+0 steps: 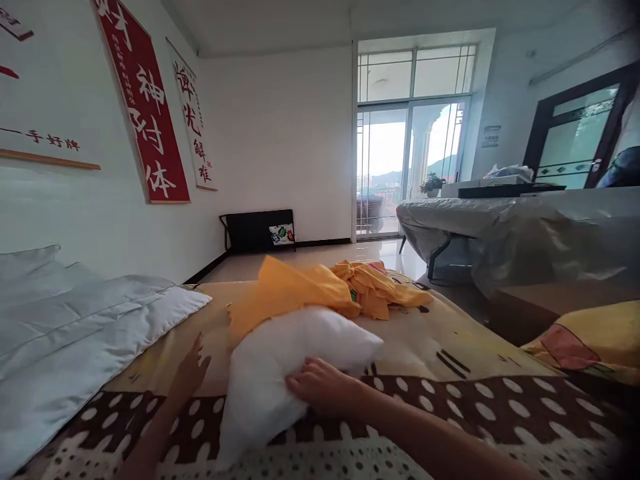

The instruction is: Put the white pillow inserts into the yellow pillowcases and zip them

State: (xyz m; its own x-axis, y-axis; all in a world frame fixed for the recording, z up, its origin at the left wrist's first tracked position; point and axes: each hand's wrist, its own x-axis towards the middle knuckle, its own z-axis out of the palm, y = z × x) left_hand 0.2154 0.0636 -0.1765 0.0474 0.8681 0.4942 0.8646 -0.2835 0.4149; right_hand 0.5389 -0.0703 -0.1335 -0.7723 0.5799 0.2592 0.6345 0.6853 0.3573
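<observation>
A plain white pillow (pixel 280 373) lies on the patterned bed sheet (pixel 450 393) in front of me. My right hand (pixel 320 385) rests on its right side with the fingers curled into the stuffing, gripping it. My left hand (pixel 191 368) is raised just left of the pillow, fingers stretched out and apart, holding nothing. An orange-yellow pillowcase (pixel 285 290) is draped over the pillow's far end, with more crumpled yellow cloth (pixel 377 287) behind it.
A folded grey-white quilt (pixel 65 320) lies along the wall on the left. A yellow patterned cushion (pixel 595 340) sits at the right. Beyond the bed are a plastic-covered table (pixel 525 227), a black rack (pixel 257 230) and a glass balcony door (pixel 410 160).
</observation>
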